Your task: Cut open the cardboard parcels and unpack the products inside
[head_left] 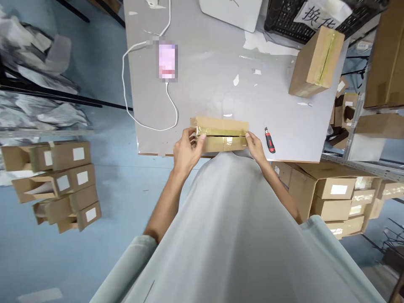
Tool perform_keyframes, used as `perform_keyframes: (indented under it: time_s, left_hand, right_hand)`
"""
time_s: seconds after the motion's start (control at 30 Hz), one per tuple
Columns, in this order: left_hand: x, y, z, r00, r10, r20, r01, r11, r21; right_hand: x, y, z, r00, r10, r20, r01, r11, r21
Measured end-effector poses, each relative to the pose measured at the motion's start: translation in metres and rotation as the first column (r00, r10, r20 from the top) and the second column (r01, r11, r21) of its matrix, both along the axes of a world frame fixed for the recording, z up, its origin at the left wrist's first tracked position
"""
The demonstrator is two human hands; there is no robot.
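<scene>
A cardboard box [222,125] with shiny tape along its top lies at the table's near edge, right in front of my body. A dark slit runs lengthwise between its top flaps. My left hand [187,150] grips the left end, thumb on the top and fingers curled round the side. At the opposite end, my right hand [255,146] pinches the box's corner with the thumb and fingers. A red and black utility knife [269,140] rests on the table just right of my right hand.
On the grey table [208,84] lie a phone [167,61] on a white cable [124,84], paper scraps and a taped carton [317,63]. A black crate [284,19] stands at the far right. Stacked boxes [74,176] are on the left, more cartons [334,189] on the right.
</scene>
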State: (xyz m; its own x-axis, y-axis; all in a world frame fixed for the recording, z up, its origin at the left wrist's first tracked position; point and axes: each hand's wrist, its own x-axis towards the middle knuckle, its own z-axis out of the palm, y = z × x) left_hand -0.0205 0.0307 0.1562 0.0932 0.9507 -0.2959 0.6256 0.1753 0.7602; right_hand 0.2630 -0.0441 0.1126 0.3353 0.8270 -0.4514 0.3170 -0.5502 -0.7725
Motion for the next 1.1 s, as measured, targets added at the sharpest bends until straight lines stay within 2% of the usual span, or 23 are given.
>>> perform_keyframes:
  time_s: [0.13, 0.2, 0.27, 0.37, 0.47, 0.6, 0.73, 0.8, 0.9, 1.0, 1.1]
  left_hand:
    - [0.015, 0.014, -0.041, 0.991, -0.001, 0.131, 0.02, 0.99, -0.141]
    - [0.024, 0.018, -0.058, 0.995, -0.013, 0.1, 0.032, 0.981, -0.19]
    - [0.031, 0.016, -0.066, 0.999, -0.022, 0.046, 0.03, 0.981, -0.191]
    - [0.035, 0.006, -0.062, 1.0, -0.009, 0.004, 0.009, 0.986, -0.169]
    - [0.033, -0.002, -0.055, 0.998, 0.047, 0.048, -0.036, 0.977, -0.211]
    - [0.031, -0.002, -0.059, 0.986, 0.108, 0.128, -0.081, 0.976, -0.2]
    - [0.028, -0.003, -0.071, 0.973, 0.052, 0.227, -0.015, 0.987, -0.161]
    - [0.025, -0.008, -0.075, 0.97, -0.024, 0.241, 0.046, 0.995, -0.09]
    - [0.021, -0.019, -0.078, 0.974, -0.122, 0.194, 0.118, 0.993, 0.032]
    - [0.022, -0.025, -0.077, 0.981, -0.167, 0.102, 0.154, 0.981, 0.12]
    - [0.03, -0.022, -0.073, 0.971, -0.239, -0.009, 0.234, 0.945, 0.229]
  right_hand:
    - [0.015, -0.007, 0.013, 0.996, -0.084, 0.03, 0.084, 0.996, 0.006]
    - [0.023, -0.009, 0.015, 0.996, -0.075, 0.048, 0.075, 0.997, 0.002]
    - [0.026, -0.01, 0.014, 0.994, -0.074, 0.08, 0.072, 0.997, 0.023]
    - [0.026, -0.009, 0.011, 0.991, -0.106, 0.078, 0.096, 0.988, 0.122]
    - [0.025, -0.004, 0.011, 0.994, -0.097, 0.058, 0.084, 0.976, 0.2]
    - [0.029, 0.012, 0.015, 0.978, 0.032, 0.207, -0.067, 0.984, 0.164]
    - [0.037, 0.034, 0.025, 0.903, 0.189, 0.385, -0.25, 0.961, 0.115]
    - [0.04, 0.046, 0.031, 0.852, 0.266, 0.451, -0.326, 0.944, 0.058]
    - [0.04, 0.061, 0.034, 0.767, 0.398, 0.503, -0.393, 0.911, -0.122]
    - [0.034, 0.074, 0.029, 0.696, 0.495, 0.52, -0.399, 0.869, -0.293]
    - [0.022, 0.079, 0.022, 0.653, 0.542, 0.529, -0.377, 0.838, -0.394]
